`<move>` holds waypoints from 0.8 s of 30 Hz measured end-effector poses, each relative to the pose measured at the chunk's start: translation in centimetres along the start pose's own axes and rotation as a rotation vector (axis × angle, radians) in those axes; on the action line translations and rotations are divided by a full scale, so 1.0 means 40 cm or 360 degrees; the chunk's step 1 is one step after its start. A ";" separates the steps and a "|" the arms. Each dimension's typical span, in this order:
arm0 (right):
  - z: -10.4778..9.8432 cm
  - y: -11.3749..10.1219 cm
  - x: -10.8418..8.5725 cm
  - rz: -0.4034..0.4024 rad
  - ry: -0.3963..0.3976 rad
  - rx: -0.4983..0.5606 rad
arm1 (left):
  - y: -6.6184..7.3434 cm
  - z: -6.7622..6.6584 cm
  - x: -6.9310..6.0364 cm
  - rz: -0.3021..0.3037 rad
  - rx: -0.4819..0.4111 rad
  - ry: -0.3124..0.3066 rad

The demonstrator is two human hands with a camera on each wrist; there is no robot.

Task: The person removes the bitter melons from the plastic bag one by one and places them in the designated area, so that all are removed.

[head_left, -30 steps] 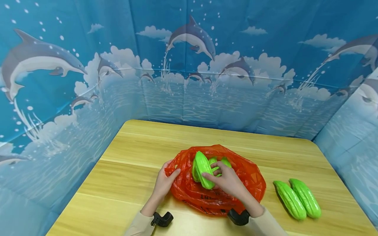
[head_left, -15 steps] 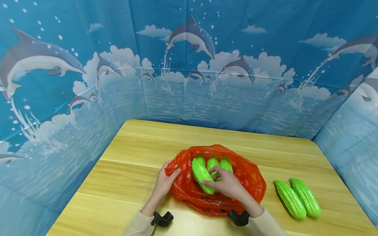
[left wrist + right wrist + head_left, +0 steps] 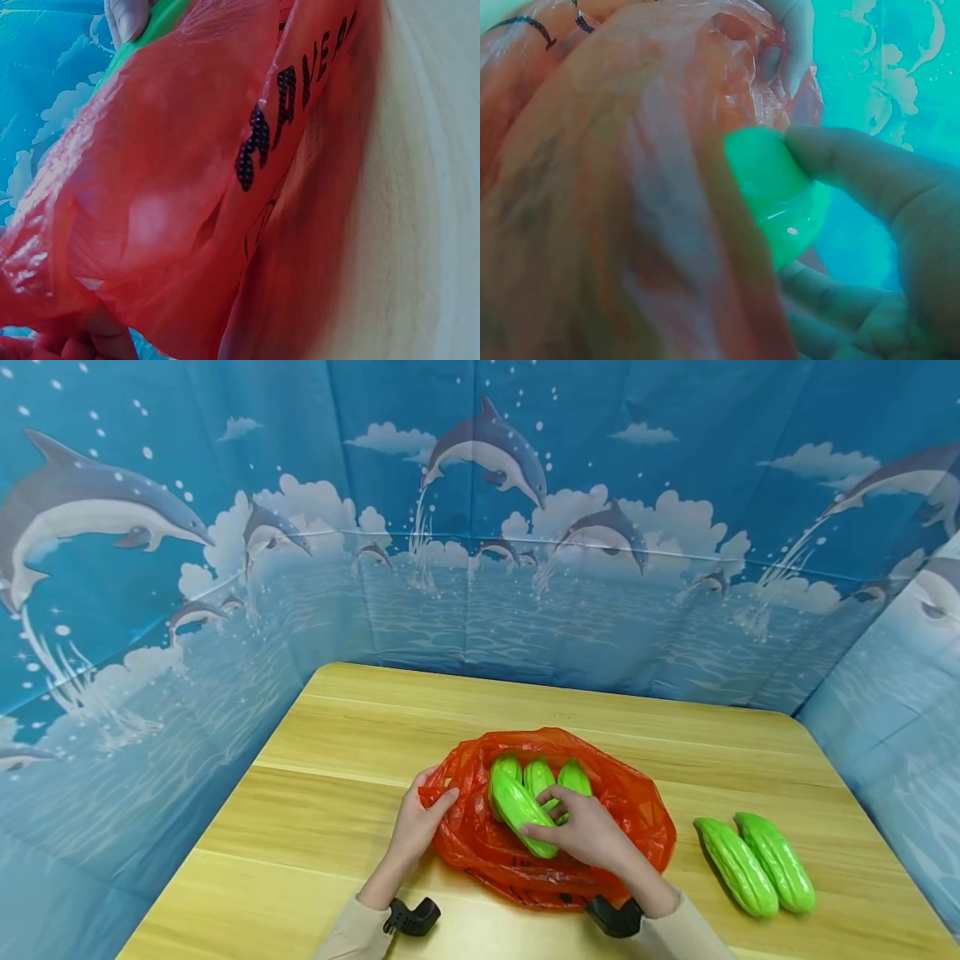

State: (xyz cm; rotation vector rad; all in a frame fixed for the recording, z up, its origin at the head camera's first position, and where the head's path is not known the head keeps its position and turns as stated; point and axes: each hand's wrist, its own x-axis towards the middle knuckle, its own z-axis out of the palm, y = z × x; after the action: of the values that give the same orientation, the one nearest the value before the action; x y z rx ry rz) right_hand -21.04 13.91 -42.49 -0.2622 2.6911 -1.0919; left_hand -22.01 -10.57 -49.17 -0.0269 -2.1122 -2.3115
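A red plastic bag lies open on the table with black print on its near side. My left hand grips the bag's left edge, thumb on the inside. My right hand holds a bright green, ridged bitter melon over the bag's mouth, thumb on its near end; the right wrist view also shows this melon between thumb and fingers. Behind it, three more bitter melons sit side by side in the bag, their lower parts hidden by the held one and the hand.
Two more bitter melons lie together on the wooden table, right of the bag. A blue curtain printed with dolphins stands around the table's back and sides. A black wrist device is on each forearm.
The held bitter melon has come down toward the near side of the bag and tilted more, its near end swinging right. The melons behind show more clearly. My left hand stays on the bag's edge.
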 end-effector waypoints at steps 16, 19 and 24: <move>-0.005 0.009 -0.012 -0.0104 -0.0055 -0.0219 | 0.004 0.003 0.000 0.0028 -0.0050 -0.0032; 0.002 0.006 -0.011 -0.0140 -0.0044 -0.0291 | 0.005 0.004 -0.002 0.0035 -0.0054 -0.0038; 0.016 -0.003 -0.007 -0.0212 -0.0002 -0.0383 | 0.002 0.003 -0.002 0.0023 -0.0044 -0.0050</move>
State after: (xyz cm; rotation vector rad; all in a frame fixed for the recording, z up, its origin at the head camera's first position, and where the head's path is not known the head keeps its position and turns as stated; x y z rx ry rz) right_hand -20.58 13.48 -42.83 -0.4891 2.8383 -0.7971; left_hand -21.94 -10.44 -49.10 -0.0795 -2.0871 -2.3473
